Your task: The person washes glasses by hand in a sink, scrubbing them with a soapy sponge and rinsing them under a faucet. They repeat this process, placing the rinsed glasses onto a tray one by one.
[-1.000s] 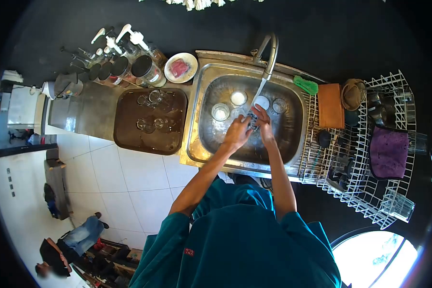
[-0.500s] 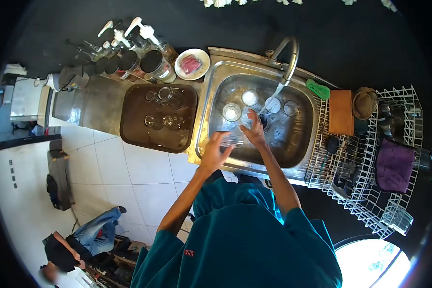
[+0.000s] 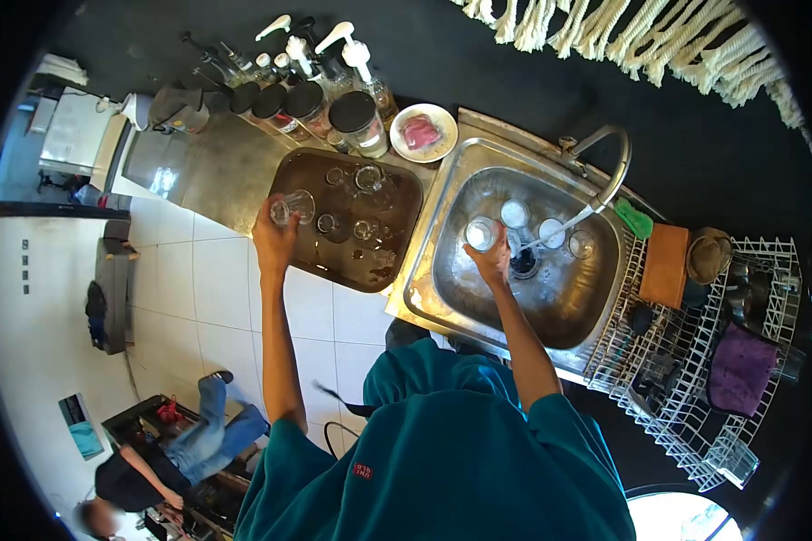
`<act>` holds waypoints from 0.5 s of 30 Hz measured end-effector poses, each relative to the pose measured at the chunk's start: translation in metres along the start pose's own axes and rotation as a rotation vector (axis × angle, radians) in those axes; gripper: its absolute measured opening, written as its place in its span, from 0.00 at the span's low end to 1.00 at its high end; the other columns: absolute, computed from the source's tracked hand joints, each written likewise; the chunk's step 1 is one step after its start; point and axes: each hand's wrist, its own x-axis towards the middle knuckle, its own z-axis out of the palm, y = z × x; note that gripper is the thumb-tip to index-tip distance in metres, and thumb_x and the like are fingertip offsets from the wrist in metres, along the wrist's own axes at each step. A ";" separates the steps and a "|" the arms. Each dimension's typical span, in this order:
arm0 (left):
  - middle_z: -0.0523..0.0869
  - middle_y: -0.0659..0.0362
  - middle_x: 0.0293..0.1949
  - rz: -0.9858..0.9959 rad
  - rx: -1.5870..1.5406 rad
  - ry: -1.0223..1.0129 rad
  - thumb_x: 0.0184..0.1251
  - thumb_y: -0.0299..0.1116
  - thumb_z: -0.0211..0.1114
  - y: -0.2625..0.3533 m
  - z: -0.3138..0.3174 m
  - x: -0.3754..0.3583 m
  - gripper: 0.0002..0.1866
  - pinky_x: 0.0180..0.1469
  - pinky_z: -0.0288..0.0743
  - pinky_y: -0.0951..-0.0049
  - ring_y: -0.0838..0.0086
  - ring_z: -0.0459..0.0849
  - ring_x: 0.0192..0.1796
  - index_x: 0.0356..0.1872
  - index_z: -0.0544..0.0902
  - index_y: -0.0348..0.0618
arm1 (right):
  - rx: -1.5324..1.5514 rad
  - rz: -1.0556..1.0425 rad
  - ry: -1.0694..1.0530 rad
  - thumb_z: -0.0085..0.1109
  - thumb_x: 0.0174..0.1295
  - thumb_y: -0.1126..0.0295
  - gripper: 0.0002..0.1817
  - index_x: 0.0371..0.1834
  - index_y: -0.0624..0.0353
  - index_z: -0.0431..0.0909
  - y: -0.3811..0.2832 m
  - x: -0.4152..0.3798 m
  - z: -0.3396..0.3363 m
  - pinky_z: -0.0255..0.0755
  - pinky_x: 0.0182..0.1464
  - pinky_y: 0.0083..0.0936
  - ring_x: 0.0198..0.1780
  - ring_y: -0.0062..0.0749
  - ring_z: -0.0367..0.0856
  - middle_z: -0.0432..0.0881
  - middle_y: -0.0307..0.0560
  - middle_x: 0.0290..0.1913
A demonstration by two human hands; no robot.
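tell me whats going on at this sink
A person in a teal top stands at a steel sink washing glasses. The left hand holds a clear glass over the edge of the brown tray, where several other glasses already sit. The right hand grips another glass inside the basin, beside the stream from the running faucet. More glasses stand in the basin, and a white dish rack sits to the right.

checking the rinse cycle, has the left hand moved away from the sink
Yes. The left hand left the sink and carried a glass to the brown tray.
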 end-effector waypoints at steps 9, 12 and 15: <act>0.80 0.48 0.43 0.157 0.239 -0.093 0.52 0.33 0.67 -0.113 0.088 0.070 0.23 0.47 0.73 0.54 0.49 0.80 0.46 0.51 0.71 0.48 | 0.097 0.066 0.164 0.75 0.35 0.66 0.42 0.57 0.57 0.63 -0.010 -0.042 -0.037 0.68 0.54 0.40 0.53 0.49 0.75 0.76 0.55 0.50; 0.79 0.48 0.46 0.020 0.347 -0.129 0.52 0.34 0.67 -0.123 0.112 0.077 0.25 0.50 0.72 0.56 0.49 0.78 0.49 0.53 0.71 0.50 | 0.161 0.093 0.277 0.75 0.35 0.65 0.40 0.54 0.58 0.64 -0.008 -0.057 -0.053 0.65 0.56 0.39 0.53 0.46 0.72 0.74 0.53 0.50; 0.76 0.46 0.51 0.117 0.340 -0.116 0.54 0.35 0.67 -0.145 0.127 0.082 0.28 0.53 0.71 0.59 0.50 0.76 0.52 0.58 0.69 0.50 | 0.116 0.113 0.257 0.75 0.36 0.65 0.39 0.54 0.58 0.65 -0.006 -0.056 -0.073 0.66 0.55 0.36 0.50 0.40 0.72 0.73 0.49 0.47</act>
